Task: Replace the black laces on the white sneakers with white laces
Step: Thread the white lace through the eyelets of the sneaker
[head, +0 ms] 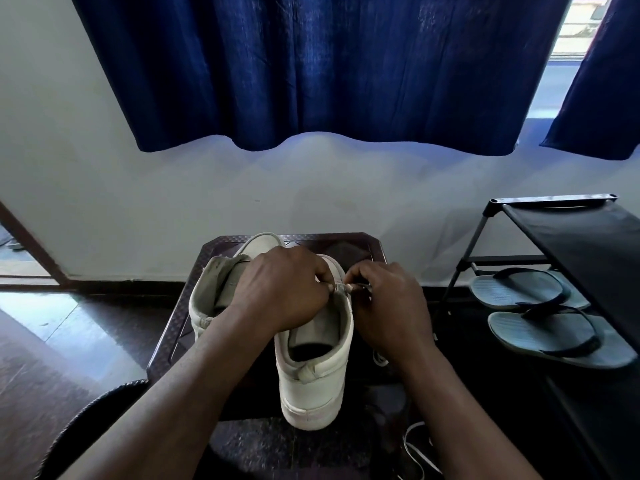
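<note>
Pinching a white lace [341, 286] between them, the left hand [280, 292] and right hand [388, 306] sat together over the near sneaker [313, 386]. A second sneaker [214, 289] stood left on the table [166, 344].

Home, lived-in room. Dark blue curtains [311, 64] hanging over window [575, 32] in plain white wall [242, 192]. Black shoe rack [571, 237] beside wall, pair of grey flip-flops [519, 291] on lower shelf. Glossy tiled floor [69, 327], wood-framed doorway [20, 247] at far left.

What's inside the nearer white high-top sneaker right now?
Grey lining and a dark, shadowed insole. The left hand and right hand, pinching a white lace at the collar, hide the tongue and eyelets.
</note>
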Demonstrator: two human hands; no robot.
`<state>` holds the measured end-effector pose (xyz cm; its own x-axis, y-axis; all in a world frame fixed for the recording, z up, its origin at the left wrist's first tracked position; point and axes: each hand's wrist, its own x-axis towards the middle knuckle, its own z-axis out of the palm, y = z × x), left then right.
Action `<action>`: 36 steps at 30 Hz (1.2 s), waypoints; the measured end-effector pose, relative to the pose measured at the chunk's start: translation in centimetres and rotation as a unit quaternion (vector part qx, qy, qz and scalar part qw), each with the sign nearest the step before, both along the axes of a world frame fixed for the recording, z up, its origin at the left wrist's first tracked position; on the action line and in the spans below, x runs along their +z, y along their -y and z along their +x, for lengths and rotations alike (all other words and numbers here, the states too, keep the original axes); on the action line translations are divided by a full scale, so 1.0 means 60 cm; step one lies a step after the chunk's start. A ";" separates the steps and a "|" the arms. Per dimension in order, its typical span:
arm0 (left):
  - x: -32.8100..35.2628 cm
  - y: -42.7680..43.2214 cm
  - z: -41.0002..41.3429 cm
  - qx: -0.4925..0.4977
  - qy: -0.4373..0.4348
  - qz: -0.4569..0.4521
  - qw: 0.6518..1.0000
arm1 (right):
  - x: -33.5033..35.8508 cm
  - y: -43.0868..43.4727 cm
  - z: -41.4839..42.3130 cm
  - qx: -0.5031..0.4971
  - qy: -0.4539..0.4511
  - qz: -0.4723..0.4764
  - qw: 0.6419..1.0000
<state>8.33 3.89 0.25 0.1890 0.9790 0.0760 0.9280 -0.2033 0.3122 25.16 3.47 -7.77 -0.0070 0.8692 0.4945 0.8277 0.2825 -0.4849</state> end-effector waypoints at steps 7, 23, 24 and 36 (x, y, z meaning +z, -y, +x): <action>-0.004 -0.006 -0.004 0.036 0.066 -0.028 0.997 | 0.008 0.001 0.003 -0.017 0.086 -0.011 0.996; -0.038 -0.044 -0.008 0.061 0.264 -0.142 0.952 | 0.003 -0.008 0.000 0.018 -0.046 -0.029 0.998; -0.036 -0.044 -0.010 0.060 0.269 -0.153 0.949 | 0.004 -0.009 0.003 0.033 -0.065 -0.036 0.997; -0.047 -0.029 -0.002 0.021 0.177 -0.033 0.983 | 0.018 -0.001 0.010 0.046 -0.169 -0.074 0.982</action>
